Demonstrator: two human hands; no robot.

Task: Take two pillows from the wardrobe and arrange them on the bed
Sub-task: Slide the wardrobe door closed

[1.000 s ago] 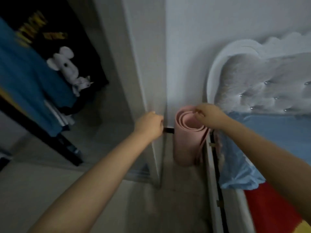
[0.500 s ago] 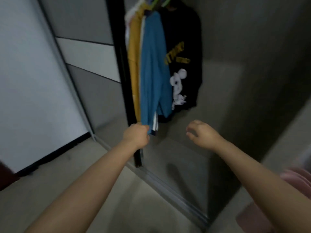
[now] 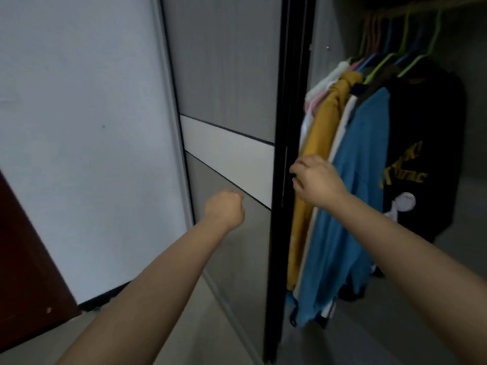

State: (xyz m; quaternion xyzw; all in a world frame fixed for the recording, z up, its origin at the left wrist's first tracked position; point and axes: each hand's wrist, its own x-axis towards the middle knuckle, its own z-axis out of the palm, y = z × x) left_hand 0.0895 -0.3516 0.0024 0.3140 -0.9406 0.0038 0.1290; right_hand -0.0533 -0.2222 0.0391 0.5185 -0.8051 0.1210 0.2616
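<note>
The wardrobe stands open on the right, and its sliding door [image 3: 226, 106] of grey and white panels, edged by a black frame [image 3: 283, 127], covers the middle. My left hand [image 3: 224, 209] is a closed fist in front of the door's lower grey panel, holding nothing. My right hand [image 3: 313, 180] is at the black frame, its fingers curled onto the edge, just in front of the hanging clothes. No pillow and no bed are in view.
Several garments hang on coloured hangers [image 3: 390, 48] inside the wardrobe: a yellow one [image 3: 319, 143], a blue one [image 3: 353, 196] and a black printed shirt [image 3: 424, 159]. A white wall [image 3: 79, 127] is on the left, with a dark red door [image 3: 23, 272] at the lower left.
The view has swung left from the bed and pink rolled mat to the wardrobe door. My left hand has left the black frame edge; my right hand has moved onto that edge.
</note>
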